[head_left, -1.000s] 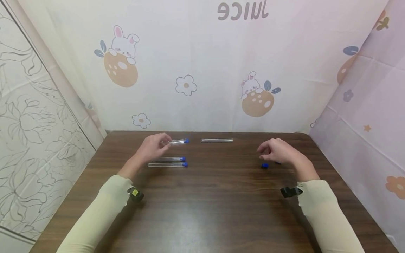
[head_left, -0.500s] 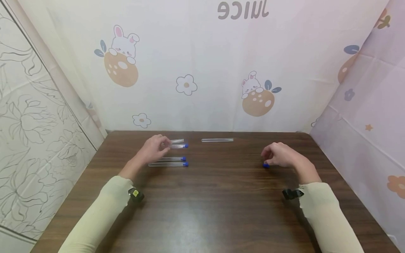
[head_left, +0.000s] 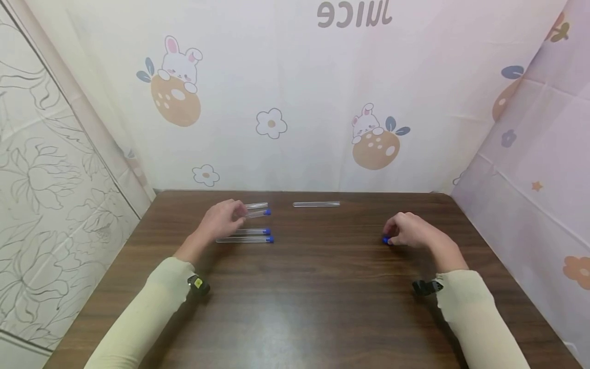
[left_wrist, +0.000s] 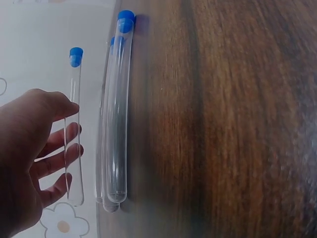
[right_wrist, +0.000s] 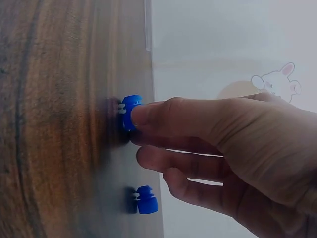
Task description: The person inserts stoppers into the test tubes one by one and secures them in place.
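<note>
My left hand [head_left: 221, 221] grips a clear tube [left_wrist: 75, 94] with a blue cap [left_wrist: 75, 55] in its end, near the far left corner of the table [head_left: 295, 297]. A tube with no cap [head_left: 258, 206] lies just behind it at the far edge; another bare tube [head_left: 316, 204] lies along that edge toward the middle, and two capped tubes [head_left: 246, 239] lie side by side nearer me. Toward the right edge, my right hand [head_left: 410, 230] pinches a loose cap [right_wrist: 128, 115], thumb plainly against it, with a spare cap [right_wrist: 147, 202] near my curled fingers. I can't tell whether the pinched cap is off the table.

To do this well, I'd take the cap by its broad head, leave the narrow plug free, and press squarely so it doesn't skid. The left grip should be light but steady: smooth, round tubes could roll if nudged.
</note>
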{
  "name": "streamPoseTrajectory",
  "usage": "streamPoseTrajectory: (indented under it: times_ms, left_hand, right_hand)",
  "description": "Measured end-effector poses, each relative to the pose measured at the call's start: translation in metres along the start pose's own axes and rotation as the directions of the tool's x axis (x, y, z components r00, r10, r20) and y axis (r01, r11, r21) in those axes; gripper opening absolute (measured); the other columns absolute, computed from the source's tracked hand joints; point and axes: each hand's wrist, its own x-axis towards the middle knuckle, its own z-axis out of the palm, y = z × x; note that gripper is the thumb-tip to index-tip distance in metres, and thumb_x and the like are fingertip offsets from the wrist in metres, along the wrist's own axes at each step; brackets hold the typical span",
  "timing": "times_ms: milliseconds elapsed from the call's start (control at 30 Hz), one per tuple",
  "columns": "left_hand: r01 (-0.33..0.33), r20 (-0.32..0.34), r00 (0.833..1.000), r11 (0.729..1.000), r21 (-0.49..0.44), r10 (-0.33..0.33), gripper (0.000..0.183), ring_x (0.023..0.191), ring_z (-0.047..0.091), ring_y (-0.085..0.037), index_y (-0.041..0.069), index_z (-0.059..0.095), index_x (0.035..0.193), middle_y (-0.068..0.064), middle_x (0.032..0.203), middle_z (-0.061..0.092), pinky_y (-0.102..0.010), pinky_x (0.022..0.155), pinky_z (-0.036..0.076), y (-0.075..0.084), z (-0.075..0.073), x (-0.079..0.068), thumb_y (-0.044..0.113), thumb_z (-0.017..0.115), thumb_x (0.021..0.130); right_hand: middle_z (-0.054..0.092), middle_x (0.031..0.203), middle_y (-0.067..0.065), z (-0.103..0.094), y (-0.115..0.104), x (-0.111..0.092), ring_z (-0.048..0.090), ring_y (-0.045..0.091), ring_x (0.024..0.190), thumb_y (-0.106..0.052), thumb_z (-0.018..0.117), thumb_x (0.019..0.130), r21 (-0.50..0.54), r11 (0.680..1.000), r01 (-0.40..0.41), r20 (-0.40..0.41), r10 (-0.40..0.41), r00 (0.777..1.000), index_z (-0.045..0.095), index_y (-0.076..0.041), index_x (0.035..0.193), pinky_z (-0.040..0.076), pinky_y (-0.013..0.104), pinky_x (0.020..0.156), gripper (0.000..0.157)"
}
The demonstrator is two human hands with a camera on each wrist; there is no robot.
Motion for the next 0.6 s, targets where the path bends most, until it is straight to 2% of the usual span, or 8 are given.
streamPoseTrajectory:
  times_ms: [333,600]
  left_hand:
    - [0.016,0.115,0.993,1.000,0.013,-0.017,0.015,0.117,0.076,-0.033,0.014,0.080,0.118,-0.011,0.120,0.083,-0.058,0.105,0.062,-0.0032,0.0046,0.0014,0.017,0.073,0.105]
    - [0.014,0.157,0.988,1.000,0.010,-0.016,0.016,0.118,0.077,-0.032,0.014,0.081,0.117,-0.010,0.120,0.084,-0.058,0.105,0.061,-0.0045,0.0082,0.0008,0.015,0.073,0.104]
  right_hand:
    - [0.083,0.101,0.008,0.0040,0.0011,-0.0027,0.075,0.021,0.093,-0.005,0.088,0.093,-0.014,1.000,0.016,-0.018,-0.016,1.000,0.083,-0.004,0.106,0.066,0.050,0.088,0.014]
    - [0.083,0.098,0.006,0.0065,-0.0005,0.0000,0.075,0.020,0.092,-0.009,0.087,0.095,-0.051,0.998,0.031,-0.043,-0.033,0.999,0.084,-0.006,0.102,0.066,0.050,0.088,0.008]
